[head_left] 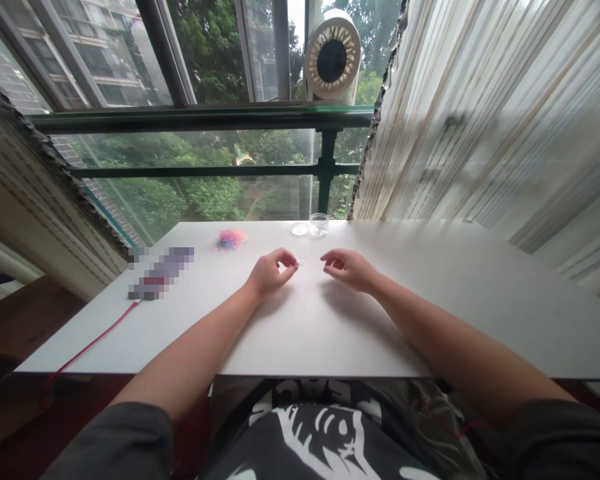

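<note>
Above the middle of the white table, my left hand (pixel 274 271) is closed in a pinch, thumb against fingertips. A faint, clear, thin bit shows at its fingertips, too small to name. My right hand (pixel 349 269) faces it from a short distance, fingers curved and thumb slightly apart, with nothing visible between them. Beyond my hands, near the table's far edge, stand a clear round container (pixel 319 225) and, just left of it, a flat clear round lid (pixel 300 230). Farther left lies a loose pile of small multicoloured pieces (pixel 230 239), mostly pink, orange and blue.
On the left of the white table (pixel 460 300) lies a pixelated dark object (pixel 163 273) with a red cable (pixel 97 337) running over the front edge. A green railing (pixel 205 120) and window are behind. A round white fan-like device (pixel 331 57) stands there. Curtains (pixel 450 120) hang at both sides.
</note>
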`<state>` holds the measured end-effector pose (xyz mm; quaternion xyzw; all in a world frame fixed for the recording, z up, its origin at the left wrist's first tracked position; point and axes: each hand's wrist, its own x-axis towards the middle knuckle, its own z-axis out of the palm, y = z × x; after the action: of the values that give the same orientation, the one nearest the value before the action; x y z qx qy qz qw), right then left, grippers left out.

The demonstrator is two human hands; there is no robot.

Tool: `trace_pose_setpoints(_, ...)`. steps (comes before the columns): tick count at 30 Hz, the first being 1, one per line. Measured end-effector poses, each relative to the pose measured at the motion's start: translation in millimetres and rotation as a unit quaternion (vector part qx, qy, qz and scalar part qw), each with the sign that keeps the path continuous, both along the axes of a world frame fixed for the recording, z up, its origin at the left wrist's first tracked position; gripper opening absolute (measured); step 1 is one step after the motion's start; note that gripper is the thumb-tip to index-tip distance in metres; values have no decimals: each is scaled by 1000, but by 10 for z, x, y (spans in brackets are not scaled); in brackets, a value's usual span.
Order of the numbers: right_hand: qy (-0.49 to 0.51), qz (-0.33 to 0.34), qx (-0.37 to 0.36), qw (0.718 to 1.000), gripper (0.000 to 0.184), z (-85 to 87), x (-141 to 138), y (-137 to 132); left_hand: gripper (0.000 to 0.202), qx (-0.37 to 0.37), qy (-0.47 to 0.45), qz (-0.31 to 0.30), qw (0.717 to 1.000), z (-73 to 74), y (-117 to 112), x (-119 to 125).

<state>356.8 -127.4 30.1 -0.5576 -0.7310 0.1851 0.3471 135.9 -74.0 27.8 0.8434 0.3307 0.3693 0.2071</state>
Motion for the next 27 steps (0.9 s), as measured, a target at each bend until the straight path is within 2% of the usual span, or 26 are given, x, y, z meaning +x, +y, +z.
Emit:
trace_pose_setpoints(3,-2,37,19,999,26,-50,-265,-26,14,2,18,-29,999,-11,-64,40)
trace_pose_setpoints(6,7,25,38,999,20,-97,-376,6,12,10,30,-50,998,-36,-65,34)
trace_pose_setpoints(12,21,56,49,997,21,-113,-404,42,11,33,40,-50,997,-64,-38,18)
trace_pose_setpoints(20,-10,21,59,998,14,-142,-434,34,10,29,48,-40,998,-61,-47,28)
trace_pose_setpoints(24,-56,6,84,995,13,-74,-348,36,11,31,49,-45,997,-60,-46,30)
trace_pose_setpoints(27,-98,-41,96,990,15,-21,-50,51,12,22,53,-29,998,-63,-21,11)
